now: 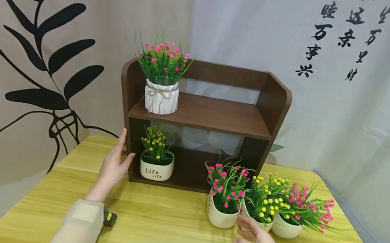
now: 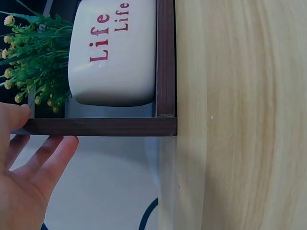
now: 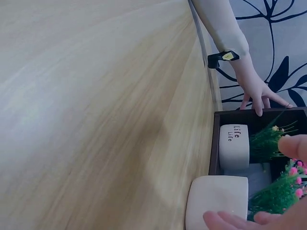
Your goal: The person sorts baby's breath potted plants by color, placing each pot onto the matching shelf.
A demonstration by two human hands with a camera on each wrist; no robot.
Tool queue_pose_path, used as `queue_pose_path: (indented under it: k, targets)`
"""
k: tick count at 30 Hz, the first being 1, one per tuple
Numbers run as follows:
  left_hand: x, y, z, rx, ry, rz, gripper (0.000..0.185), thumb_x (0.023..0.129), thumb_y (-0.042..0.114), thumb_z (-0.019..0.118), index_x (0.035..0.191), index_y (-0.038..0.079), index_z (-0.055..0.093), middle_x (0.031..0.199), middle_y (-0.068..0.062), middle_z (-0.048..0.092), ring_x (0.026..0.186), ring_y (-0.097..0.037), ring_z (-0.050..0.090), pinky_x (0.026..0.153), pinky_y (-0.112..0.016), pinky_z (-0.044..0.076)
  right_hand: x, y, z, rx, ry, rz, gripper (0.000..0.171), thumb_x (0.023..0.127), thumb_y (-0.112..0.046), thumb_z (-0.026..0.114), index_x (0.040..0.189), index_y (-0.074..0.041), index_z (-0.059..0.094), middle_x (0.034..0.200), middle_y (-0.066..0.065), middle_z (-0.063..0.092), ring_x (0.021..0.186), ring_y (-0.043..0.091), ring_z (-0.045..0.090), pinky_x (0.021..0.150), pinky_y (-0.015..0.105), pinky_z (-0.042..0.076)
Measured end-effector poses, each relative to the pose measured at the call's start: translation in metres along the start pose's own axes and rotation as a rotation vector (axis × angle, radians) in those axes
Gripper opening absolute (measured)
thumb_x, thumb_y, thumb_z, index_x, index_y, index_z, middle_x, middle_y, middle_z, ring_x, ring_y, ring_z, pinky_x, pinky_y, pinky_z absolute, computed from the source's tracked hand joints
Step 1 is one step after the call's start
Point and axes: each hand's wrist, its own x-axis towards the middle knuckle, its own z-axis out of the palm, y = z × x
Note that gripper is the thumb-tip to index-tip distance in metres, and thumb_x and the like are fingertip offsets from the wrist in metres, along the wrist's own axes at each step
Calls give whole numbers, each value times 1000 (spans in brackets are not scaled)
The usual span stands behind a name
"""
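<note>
Dark brown wood forms the shelf unit (image 1: 201, 114) standing at the centre of the head view on a pale yellow table (image 1: 171, 227). The left hand (image 1: 113, 166) is laid flat against the unit's left side panel, fingers straight and slightly spread, thumb at the front edge. Just inside that panel, on the bottom shelf, a white pot lettered "Life" (image 1: 156, 168) is seen. The right hand (image 1: 256, 242), lower right of centre, is held with fingers relaxed and extended, touching or just beside the pink-flowered pot (image 1: 220, 213); nothing is gripped.
</note>
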Motion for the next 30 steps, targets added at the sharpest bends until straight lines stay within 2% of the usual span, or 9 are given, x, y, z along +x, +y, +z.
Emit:
queue_pose_path:
  k: [5, 9, 12, 16, 20, 24, 28, 30]
  targets:
    - [0, -1, -2, 6, 9, 9, 91, 93, 3, 64, 157, 30, 6, 151, -23, 33, 94, -45, 61, 46, -38, 42, 0, 0, 5, -15, 28, 22, 82, 85, -12, 70, 143, 19, 21, 143, 39, 31, 127, 51, 40, 97, 57, 40]
    - [-1, -1, -1, 7, 14, 21, 91, 92, 3, 64, 157, 29, 7, 151, -23, 33, 100, -46, 60, 57, -48, 49, 3, 1, 10, -8, 43, 53, 88, 85, -13, 70, 144, 20, 15, 147, 39, 22, 132, 51, 32, 102, 57, 34]
    - [-1, -1, -1, 5, 19, 28, 91, 92, 3, 64, 158, 29, 8, 150, -23, 34, 101, -47, 59, 63, -54, 50, 5, 2, 14, 21, 54, 82, 91, 84, -13, 71, 145, 19, 12, 150, 37, 16, 135, 51, 26, 104, 57, 30]
    - [-1, -1, 0, 8, 21, 34, 90, 92, 2, 64, 158, 28, 9, 151, -22, 35, 95, -45, 61, 54, -44, 48, 10, 1, 17, 36, 75, 112, 94, 83, -14, 72, 146, 18, 10, 151, 36, 15, 137, 49, 25, 106, 55, 27]
    - [-1, -1, 1, 9, 24, 38, 90, 91, 2, 65, 158, 28, 9, 150, -22, 35, 90, -43, 63, 45, -33, 40, 13, 1, 20, 47, 98, 135, 96, 82, -14, 71, 147, 16, 8, 152, 35, 13, 137, 48, 23, 108, 54, 24]
    - [0, -2, 2, 14, 32, 42, 90, 91, 2, 65, 158, 28, 10, 149, -23, 37, 88, -43, 63, 46, -34, 40, 20, 1, 23, 58, 123, 122, 98, 82, -12, 71, 148, 16, 4, 152, 35, 11, 138, 48, 22, 108, 53, 22]
    - [0, -2, 1, 17, 27, 30, 90, 92, 3, 64, 157, 29, 9, 149, -24, 37, 69, -38, 61, 44, -35, 39, 29, 2, 28, 54, 162, 88, 99, 79, -9, 72, 147, 17, 5, 150, 39, 15, 136, 50, 23, 108, 54, 22]
    - [-1, -1, 1, 17, 23, 22, 90, 92, 3, 64, 157, 29, 8, 149, -24, 36, 67, -37, 61, 44, -34, 39, 32, 3, 30, 56, 181, 76, 99, 78, -8, 73, 147, 17, 6, 148, 40, 16, 136, 51, 22, 108, 54, 21]
